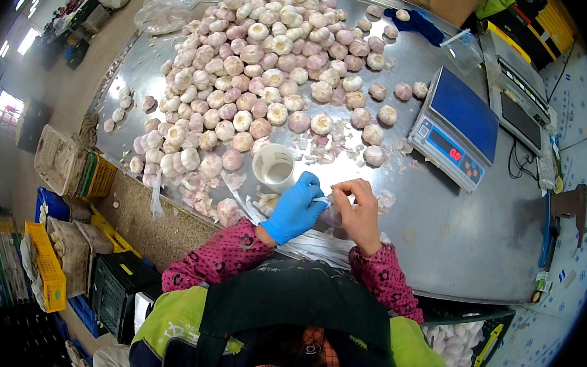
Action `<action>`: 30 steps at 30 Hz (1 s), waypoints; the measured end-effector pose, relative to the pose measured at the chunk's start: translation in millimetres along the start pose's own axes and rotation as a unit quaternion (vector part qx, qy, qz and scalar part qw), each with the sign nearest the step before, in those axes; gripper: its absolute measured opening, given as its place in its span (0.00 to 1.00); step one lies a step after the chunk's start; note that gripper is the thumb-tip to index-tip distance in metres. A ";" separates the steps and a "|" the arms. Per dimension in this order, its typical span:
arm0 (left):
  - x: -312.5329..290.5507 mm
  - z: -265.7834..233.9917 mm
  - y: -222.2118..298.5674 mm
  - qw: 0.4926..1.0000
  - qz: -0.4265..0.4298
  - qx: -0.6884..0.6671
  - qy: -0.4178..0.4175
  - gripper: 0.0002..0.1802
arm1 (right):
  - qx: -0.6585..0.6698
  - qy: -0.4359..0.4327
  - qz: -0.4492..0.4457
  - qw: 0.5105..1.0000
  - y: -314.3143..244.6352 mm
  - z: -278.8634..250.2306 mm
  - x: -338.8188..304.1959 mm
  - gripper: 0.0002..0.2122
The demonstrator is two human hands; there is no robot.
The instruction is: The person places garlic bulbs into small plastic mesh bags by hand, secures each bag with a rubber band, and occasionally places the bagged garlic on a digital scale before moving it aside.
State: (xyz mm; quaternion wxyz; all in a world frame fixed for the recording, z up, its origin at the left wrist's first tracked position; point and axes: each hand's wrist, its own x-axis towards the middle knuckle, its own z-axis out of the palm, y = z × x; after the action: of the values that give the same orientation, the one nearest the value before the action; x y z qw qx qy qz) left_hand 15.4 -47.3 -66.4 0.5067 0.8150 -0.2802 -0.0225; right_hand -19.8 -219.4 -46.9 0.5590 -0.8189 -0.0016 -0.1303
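Observation:
My left hand (297, 210), in a blue glove, is closed with a white strip-like piece, perhaps netting, pinched at its fingertips. Close beside it, my bare right hand (361, 216) has its thumb and fingers drawn together; what they grip is too small to make out. Between and below both hands shows a pale purplish shape (333, 218), partly hidden. Long white strips (316, 249) lie along the table edge under my wrists. A white plastic tub (274, 167) stands just beyond my left hand. Past it spreads a large heap of garlic bulbs (247, 76).
On the right of the metal table (495, 248) stands a blue-topped digital scale (460, 121), with another device (517, 98) behind it. Loose garlic skins (324, 144) lie before the heap. Crates (46, 260) stand at the left; a crate of garlic (456, 345) is beside me.

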 end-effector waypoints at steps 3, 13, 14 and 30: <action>-2.6 20.7 -12.4 0.978 -0.139 -0.155 0.022 0.06 | -0.082 0.038 -0.088 0.992 -8.4 -4.1 -12.4 0.09; 1.7 5.6 0.4 0.860 -0.311 -0.403 -0.046 0.07 | -0.101 0.025 -0.127 0.986 0.3 1.3 -24.8 0.10; 3.4 4.2 1.7 0.840 -0.334 -0.425 -0.045 0.08 | -0.107 0.024 -0.134 0.985 0.4 0.7 -23.9 0.10; 7.3 24.6 2.9 0.934 -0.240 -0.266 0.013 0.04 | 0.227 0.146 0.165 0.949 38.7 -9.3 -26.5 0.04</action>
State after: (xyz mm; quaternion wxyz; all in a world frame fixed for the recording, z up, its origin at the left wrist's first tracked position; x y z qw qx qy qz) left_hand 12.4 -71.8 -74.1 0.6883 0.6932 -0.0540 -0.2068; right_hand -41.6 -238.7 -84.8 0.7376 -0.6314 0.1856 -0.1509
